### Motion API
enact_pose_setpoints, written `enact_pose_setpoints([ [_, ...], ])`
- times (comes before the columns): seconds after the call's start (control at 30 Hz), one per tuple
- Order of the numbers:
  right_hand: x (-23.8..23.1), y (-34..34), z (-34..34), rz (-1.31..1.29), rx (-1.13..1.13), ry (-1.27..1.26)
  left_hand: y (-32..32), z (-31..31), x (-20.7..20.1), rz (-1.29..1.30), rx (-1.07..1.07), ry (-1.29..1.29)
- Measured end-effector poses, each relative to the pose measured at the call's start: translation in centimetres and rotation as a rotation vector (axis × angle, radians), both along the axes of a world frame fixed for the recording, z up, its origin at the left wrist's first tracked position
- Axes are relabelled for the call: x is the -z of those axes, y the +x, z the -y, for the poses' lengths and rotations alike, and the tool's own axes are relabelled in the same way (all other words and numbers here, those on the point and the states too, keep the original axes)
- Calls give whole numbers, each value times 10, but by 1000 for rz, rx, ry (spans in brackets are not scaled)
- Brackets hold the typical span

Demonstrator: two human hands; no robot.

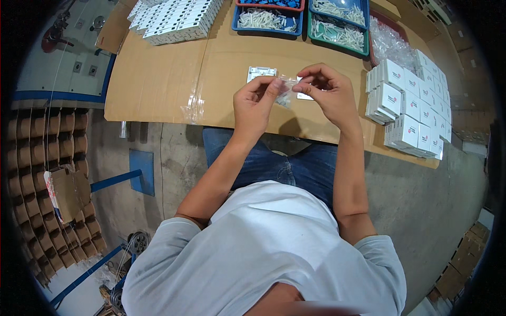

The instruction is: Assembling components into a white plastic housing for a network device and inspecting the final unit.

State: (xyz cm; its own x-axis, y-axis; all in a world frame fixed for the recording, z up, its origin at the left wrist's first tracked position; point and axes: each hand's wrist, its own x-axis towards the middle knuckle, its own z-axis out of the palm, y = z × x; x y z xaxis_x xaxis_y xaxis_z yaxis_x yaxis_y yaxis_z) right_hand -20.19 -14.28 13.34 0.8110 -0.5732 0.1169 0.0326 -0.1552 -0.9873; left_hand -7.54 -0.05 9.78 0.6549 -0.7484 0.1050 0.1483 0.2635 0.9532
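Note:
A small clear plastic bag (285, 99) with little pieces inside hangs just above the near edge of the cardboard-covered table. My left hand (254, 105) is closed, pinching the bag's left side between thumb and forefinger. My right hand (334, 97) is closed too, its thumb and fingertips together at the bag's upper right edge. What exactly lies in the bag is too small to make out. Behind my left fingers lies a white plastic piece with a moulded frame (262, 71). A second white flat piece (303, 96) shows partly from behind my right hand.
Stacked white boxes (408, 105) stand at the right. Along the far side are blue (267, 30) and green (337, 48) trays of small white parts, and a reddish bin of clear bags (389, 42). White units (182, 23) are piled far left. Cardboard (158, 79) covers the table.

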Motion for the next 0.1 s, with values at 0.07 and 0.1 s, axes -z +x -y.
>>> enact_pose_setpoints([
  [0.07,0,0,0,-18,15,30,-3,0,-3,-13,-119,-29],
  [0.1,-1,-1,0,-36,29,60,-2,-1,-2,-9,-134,-34],
])
